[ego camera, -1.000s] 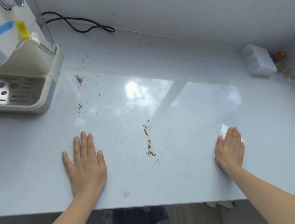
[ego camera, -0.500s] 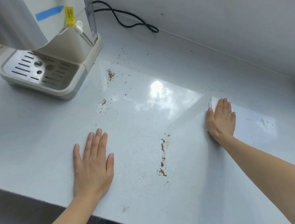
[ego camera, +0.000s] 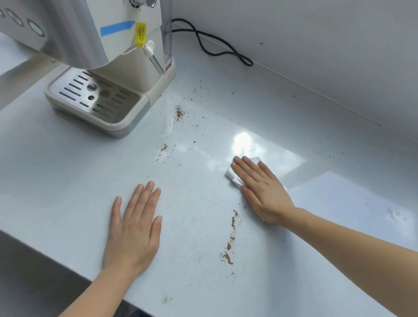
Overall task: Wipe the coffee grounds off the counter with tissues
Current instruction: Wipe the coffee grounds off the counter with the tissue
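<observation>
Brown coffee grounds lie scattered on the glossy white counter [ego camera: 49, 181]. A thin line of grounds [ego camera: 231, 239] runs between my two hands, and smaller clumps [ego camera: 179, 113] sit near the coffee machine. My right hand [ego camera: 261, 191] lies flat with fingers together, pressing a folded white tissue [ego camera: 231, 177] onto the counter just right of that line. Only the tissue's left edge and far corner show from under the palm. My left hand [ego camera: 135, 229] rests flat on the counter, fingers slightly apart, holding nothing.
A cream and silver coffee machine [ego camera: 103, 66] with a drip tray [ego camera: 97, 100] stands at the back left. Its black power cord [ego camera: 216, 45] runs along the white wall. The counter's front edge crosses diagonally at the lower left.
My right hand has slid the tissue leftward across the counter, close to the line of grounds. My left hand has stayed flat in place. The view has swung left toward the machine.
</observation>
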{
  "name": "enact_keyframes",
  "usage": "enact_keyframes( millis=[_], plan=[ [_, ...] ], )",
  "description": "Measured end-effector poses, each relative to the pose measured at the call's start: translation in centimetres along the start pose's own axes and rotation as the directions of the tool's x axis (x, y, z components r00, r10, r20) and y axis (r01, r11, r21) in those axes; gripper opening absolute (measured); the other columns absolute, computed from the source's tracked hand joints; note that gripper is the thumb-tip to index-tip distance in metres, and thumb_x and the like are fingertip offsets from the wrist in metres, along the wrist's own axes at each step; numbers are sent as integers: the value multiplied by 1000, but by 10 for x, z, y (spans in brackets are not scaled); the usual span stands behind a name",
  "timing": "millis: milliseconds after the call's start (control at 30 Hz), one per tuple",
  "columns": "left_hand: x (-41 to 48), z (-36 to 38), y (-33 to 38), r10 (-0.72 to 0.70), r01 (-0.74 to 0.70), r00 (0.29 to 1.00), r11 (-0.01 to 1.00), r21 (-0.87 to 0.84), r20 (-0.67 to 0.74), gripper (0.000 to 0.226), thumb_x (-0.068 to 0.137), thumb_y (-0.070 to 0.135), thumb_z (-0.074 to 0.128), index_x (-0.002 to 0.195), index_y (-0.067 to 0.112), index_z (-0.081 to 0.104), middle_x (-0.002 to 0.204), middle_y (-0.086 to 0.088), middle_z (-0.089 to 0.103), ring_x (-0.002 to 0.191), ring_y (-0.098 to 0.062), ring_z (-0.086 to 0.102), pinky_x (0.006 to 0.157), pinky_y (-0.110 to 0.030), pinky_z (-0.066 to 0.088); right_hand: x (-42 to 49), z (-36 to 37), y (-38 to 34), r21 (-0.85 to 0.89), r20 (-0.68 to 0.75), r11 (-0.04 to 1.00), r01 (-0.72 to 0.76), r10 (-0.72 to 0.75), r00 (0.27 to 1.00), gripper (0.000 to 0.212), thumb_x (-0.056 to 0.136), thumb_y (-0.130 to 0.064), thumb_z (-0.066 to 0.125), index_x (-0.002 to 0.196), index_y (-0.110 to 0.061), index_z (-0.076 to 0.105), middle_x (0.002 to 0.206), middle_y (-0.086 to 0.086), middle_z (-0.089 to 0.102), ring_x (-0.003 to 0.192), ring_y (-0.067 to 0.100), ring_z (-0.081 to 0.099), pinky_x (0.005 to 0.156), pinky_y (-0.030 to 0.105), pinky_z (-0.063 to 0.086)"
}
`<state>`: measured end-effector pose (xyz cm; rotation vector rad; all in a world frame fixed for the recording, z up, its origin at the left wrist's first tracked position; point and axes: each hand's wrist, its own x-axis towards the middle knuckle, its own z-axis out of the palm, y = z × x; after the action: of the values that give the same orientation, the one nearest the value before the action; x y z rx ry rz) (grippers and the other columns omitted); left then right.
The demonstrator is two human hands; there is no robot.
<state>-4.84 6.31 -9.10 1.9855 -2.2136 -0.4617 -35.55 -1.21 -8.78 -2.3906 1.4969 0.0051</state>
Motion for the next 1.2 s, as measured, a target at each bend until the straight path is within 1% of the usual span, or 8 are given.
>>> enact_keyframes(
  millis=[167,400,600,733,867,933,1067,1200],
  plan=[
    [0,-2,2,0,0,1000,1000,-19,-14,61,91,38,11,148,19,21,156,9,13,144,-8,8,119,-43,1,-29,12,-38,47,80,986,162,-165,983,54,99,-26,27,152,-20,14,160,-7,7,148,9,-2,120,37,-2],
    [-1,-1,1,-15,14,1000,1000,-9,-18,61,90,39,9,149,22,18,156,11,11,144,-5,5,119,-40,-1,-68,26,-75,142,71,977,161,-172,983,53,99,-30,18,150,-20,19,159,-7,13,147,11,4,119,37,0],
    [-2,-2,1,-17,17,1000,1000,-7,-16,61,91,38,11,148,21,21,156,9,15,144,-7,9,119,-41,2,-84,36,-92,158,20,969,189,-194,981,51,100,-25,23,151,-19,19,159,-6,14,147,13,8,118,38,3],
    [-2,-2,1,-19,19,1000,1000,-18,-4,61,91,39,10,148,21,19,156,10,12,144,-6,6,119,-41,-1,-85,37,-95,385,-152,923,13,50,987,50,101,-21,29,150,-25,22,159,-12,16,147,9,11,119,33,3],
    [-2,-2,1,-18,18,1000,1000,-17,5,62,90,40,8,149,22,15,156,11,7,144,-6,2,119,-41,-3,-85,29,-74,487,-335,863,-137,329,883,50,100,-28,22,150,-28,23,157,-12,22,146,8,15,119,27,5],
    [-2,-2,0,-15,15,1000,1000,-6,13,62,90,41,6,149,22,12,157,12,5,145,-6,-1,119,-41,-4,-83,22,-52,442,-285,864,-242,391,875,49,100,-30,20,149,-28,19,157,-14,18,146,5,11,119,26,3],
    [-1,-3,1,-21,21,999,1000,-8,25,62,90,41,7,149,22,12,157,11,5,145,-7,0,118,-41,-4,-76,19,-12,96,-135,910,-403,413,901,55,97,-31,15,151,-21,9,159,-9,4,146,6,-3,120,31,-4],
    [0,-3,0,-20,19,999,1000,7,36,61,91,40,10,149,21,15,157,10,7,145,-9,2,118,-42,-2,-39,8,12,63,-117,864,-499,503,856,56,99,-36,8,152,-19,2,160,-7,-5,146,6,-10,120,33,-7]
  ],
)
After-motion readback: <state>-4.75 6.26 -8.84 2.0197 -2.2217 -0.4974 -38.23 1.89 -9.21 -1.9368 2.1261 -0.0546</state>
